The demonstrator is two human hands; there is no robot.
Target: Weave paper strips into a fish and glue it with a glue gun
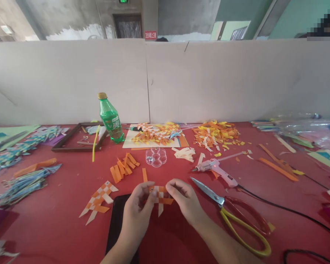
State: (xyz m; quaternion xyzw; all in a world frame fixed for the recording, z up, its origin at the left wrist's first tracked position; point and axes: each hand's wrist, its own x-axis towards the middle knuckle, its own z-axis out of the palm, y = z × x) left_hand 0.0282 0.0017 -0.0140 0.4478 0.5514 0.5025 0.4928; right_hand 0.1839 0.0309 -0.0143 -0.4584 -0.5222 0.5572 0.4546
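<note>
Between my two hands is a woven paper fish (161,195) in orange and white strips, with a small eye at its left end. My left hand (139,201) pinches it near the eye. The fingers of my right hand (183,198) are closed on its right edge. One white strip hangs from its underside. To the left lies another woven fish (99,198) in the same colours. A black phone-like slab (118,216) lies partly under my left hand and forearm. Just beyond my hands are an orange strip (145,175) and a pile of folded orange strips (123,167).
Scissors (222,201) and a pink glue gun (217,171) with its cord lie right. A clear flower-shaped tray (156,157), white strips (184,154), an orange paper heap (214,134), a green bottle (111,119) and a brown frame (71,149) stand or lie farther back, before a white partition (99,73).
</note>
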